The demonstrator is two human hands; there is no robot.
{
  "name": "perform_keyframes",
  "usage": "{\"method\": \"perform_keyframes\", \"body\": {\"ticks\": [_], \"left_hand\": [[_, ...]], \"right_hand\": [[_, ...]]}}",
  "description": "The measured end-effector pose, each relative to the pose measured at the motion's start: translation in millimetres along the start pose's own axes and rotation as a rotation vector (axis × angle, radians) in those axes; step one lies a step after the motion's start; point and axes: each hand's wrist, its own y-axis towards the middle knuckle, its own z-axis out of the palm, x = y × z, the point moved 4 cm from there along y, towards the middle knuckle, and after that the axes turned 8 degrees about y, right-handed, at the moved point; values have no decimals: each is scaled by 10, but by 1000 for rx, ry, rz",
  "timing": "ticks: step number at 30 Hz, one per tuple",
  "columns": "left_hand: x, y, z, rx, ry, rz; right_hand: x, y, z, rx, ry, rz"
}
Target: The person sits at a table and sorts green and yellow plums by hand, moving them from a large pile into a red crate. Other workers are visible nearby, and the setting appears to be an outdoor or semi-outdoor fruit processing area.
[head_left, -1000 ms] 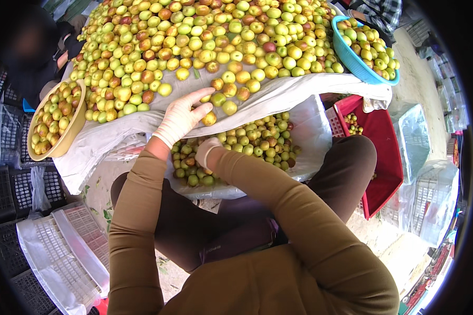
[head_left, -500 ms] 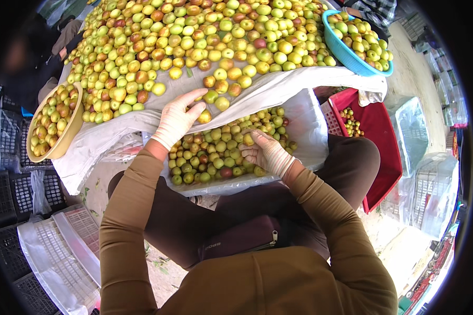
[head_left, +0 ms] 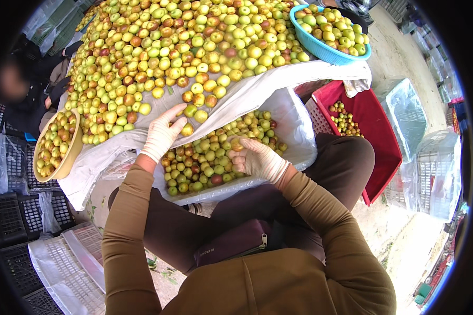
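Note:
A broad heap of round green and reddish-brown jujubes (head_left: 157, 47) covers a surface draped in pale cloth (head_left: 278, 79). At the heap's near edge is my left hand (head_left: 163, 134), wrapped in a light glove or bandage at the palm. Its thumb and forefinger are apart, close beside a few loose jujubes (head_left: 187, 129). Below the cloth stands a crate lined with clear plastic (head_left: 299, 123), filled with more jujubes (head_left: 210, 163). Over this crate my right hand (head_left: 260, 161), similarly wrapped, pinches one jujube (head_left: 237, 144) between thumb and fingers.
A blue basket (head_left: 320, 50) of jujubes sits at the far right of the heap, a tan basin (head_left: 78, 139) of them at the left. On my right lies a red crate (head_left: 376, 142) with a few jujubes. Black crates (head_left: 5, 215) stack at left, where another person (head_left: 29, 89) sits.
The whole view has shifted slightly. My right hand has turned a little over the crate, still pinching a jujube. My left hand stays by the cloth's edge with thumb and forefinger apart.

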Motion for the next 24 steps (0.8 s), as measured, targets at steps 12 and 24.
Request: {"method": "perform_keyframes", "body": {"ticks": [12, 24], "left_hand": [[-8, -164, 52, -50, 16, 113], [-93, 260, -183, 35, 462, 35]], "right_hand": [[219, 284, -325, -381, -355, -80], [1046, 904, 1428, -319, -2307, -669]]}}
